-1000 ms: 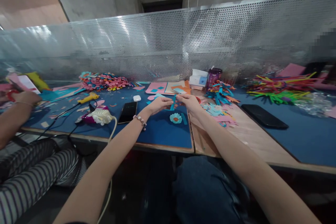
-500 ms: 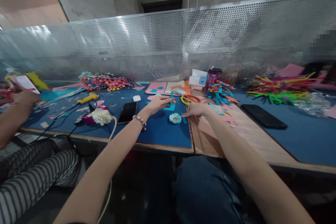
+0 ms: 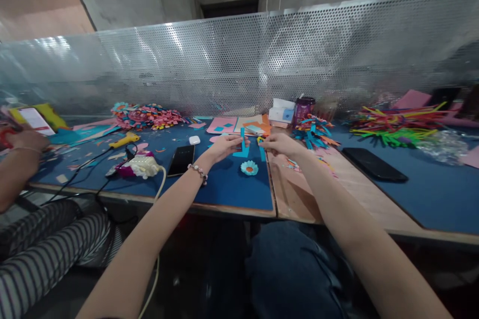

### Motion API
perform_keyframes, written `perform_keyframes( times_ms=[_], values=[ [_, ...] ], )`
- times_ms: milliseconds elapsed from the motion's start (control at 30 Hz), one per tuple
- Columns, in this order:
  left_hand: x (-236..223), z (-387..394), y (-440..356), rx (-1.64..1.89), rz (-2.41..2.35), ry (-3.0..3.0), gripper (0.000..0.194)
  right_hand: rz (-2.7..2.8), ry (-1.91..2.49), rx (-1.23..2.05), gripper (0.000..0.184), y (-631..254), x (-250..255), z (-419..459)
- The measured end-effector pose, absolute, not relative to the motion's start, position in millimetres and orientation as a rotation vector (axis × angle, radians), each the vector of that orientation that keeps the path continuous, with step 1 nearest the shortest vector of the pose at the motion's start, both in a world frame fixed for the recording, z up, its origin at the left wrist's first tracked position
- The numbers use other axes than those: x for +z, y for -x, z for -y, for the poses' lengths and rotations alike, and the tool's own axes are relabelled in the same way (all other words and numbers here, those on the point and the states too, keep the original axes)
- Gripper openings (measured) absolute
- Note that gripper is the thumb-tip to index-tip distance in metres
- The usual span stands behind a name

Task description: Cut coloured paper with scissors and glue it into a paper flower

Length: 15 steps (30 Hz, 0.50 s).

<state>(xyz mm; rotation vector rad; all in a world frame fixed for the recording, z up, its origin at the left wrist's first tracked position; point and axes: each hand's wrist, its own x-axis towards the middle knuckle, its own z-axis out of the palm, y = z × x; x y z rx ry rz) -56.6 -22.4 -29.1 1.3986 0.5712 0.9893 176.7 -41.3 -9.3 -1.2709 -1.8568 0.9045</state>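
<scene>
My left hand (image 3: 226, 147), with a beaded bracelet at the wrist, pinches a narrow blue paper strip (image 3: 243, 135) that stands upright from the fingertips. Just to its right, my right hand (image 3: 279, 144) is closed on a second blue strip (image 3: 262, 153), which hangs down from the fingers. Below both hands a light-blue paper flower (image 3: 249, 168) with an orange centre lies on the blue mat (image 3: 232, 192). Flat blue paper (image 3: 241, 152) rests under my left fingers. A yellow scissors handle (image 3: 260, 138) peeks out behind my right fingertips; the rest is hidden.
At left are a black phone (image 3: 181, 160), a power strip (image 3: 141, 166) with cables and a yellow glue gun (image 3: 125, 140). A co-worker's hand (image 3: 26, 139) is farther left. Paper piles (image 3: 147, 115) lie behind. Right: a tissue pack (image 3: 282, 112), purple cup (image 3: 305, 108), another phone (image 3: 374, 163).
My right hand let go near the left hand, reached down beside the flower, and rose again with the second blue strip. My left hand has kept its strip and barely moved.
</scene>
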Motion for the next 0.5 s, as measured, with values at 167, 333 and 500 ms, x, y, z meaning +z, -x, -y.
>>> perform_keyframes(
  times_ms=[167,333,500],
  values=[
    [-30.8,21.2,52.9,0.921,-0.513,-1.377,0.03,1.69,0.879,0.899,0.039,-147.6,-13.5,40.8],
    [-30.4,21.2,50.3,0.902,-0.466,-1.374,0.031,1.673,0.754,0.892,0.035,-130.3,-16.9,37.4],
    [-28.9,22.2,48.0,0.938,-0.449,-1.326,0.027,1.574,0.685,0.947,0.033,-129.2,-18.5,34.8]
  ],
)
